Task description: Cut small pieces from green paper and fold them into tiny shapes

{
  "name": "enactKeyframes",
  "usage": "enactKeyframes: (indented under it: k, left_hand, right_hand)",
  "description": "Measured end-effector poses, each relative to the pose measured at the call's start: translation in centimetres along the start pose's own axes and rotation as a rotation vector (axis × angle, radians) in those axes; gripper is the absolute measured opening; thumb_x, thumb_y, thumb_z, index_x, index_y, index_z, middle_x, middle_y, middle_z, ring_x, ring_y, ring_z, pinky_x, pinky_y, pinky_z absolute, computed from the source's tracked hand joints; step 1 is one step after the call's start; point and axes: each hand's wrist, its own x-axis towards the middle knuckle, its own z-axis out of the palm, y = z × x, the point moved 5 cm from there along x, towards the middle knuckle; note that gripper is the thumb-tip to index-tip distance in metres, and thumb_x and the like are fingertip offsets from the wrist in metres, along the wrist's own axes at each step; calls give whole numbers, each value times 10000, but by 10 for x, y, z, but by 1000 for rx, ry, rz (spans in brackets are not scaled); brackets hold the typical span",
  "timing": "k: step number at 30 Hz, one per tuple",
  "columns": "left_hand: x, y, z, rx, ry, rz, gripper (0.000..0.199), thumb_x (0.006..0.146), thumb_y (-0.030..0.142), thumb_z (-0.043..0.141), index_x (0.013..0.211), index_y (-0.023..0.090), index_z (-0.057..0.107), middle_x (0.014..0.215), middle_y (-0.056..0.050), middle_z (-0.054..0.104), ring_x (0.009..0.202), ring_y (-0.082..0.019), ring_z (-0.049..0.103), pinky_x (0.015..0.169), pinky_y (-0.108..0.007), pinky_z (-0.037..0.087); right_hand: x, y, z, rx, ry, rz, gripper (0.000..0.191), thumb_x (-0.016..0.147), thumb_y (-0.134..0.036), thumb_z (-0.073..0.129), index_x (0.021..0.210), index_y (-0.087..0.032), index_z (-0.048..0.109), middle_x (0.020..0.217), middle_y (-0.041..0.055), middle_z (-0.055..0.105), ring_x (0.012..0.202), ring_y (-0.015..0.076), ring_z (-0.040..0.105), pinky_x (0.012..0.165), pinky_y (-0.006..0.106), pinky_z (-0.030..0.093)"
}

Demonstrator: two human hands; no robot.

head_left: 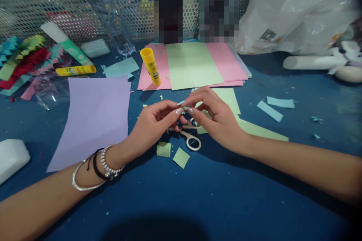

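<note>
My left hand [149, 124] and my right hand [219, 118] meet over the middle of the table. Their thumbs and fingertips pinch a tiny piece of light green paper [184, 108], mostly covered by the fingers. Whether it is folded, I cannot tell. Just below my hands lies a pair of scissors [193, 144], its blades partly hidden by my left fingers. Two small green paper squares [181, 157] rest on the table nearer to me. Behind my right hand are larger pieces of green paper [230, 98].
A purple sheet [98, 109] lies left. Behind, an upright yellow glue stick [151, 67] stands on pink and green sheets [192, 64]. Blue paper strips [270, 111] lie right, with a plastic bag [296, 11] at the back. Crinkled paper pieces [25, 60] are far left.
</note>
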Motion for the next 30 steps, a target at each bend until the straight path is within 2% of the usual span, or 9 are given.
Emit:
enactKeyframes:
  k: [14,23,27,30]
  left_hand:
    - [-1,0,0,61,24,-2,179,832,321,532,830,167,621,707,-15,668,576,-98,590,523,-184,474]
    - [-1,1,-2,14,37,-2,177,833,308,541,789,168,640,684,0,665,572,-80,587,548,-174,489]
    - [-2,1,-3,-9,50,-5,180,834,300,539,776,158,633,682,-3,662,567,-81,585,548,-175,493]
    - [-2,1,-5,-18,92,-6,158,831,294,539,834,164,629,688,-6,665,553,-90,588,544,-193,502]
  right_hand:
    - [0,1,0,17,4,5,158,850,-117,484,953,-196,574,938,29,496,836,110,514,598,208,437]
    - [0,0,-2,41,5,-23,163,854,-155,497,974,-197,599,928,36,483,895,133,511,672,251,453]
    - [-1,-3,-1,-6,-6,-44,214,842,-133,489,1011,-216,591,951,42,481,935,151,502,687,266,463]
    - [-2,-4,2,-43,-45,-50,332,815,-66,452,1070,-245,566,980,46,462,919,152,495,686,275,471]
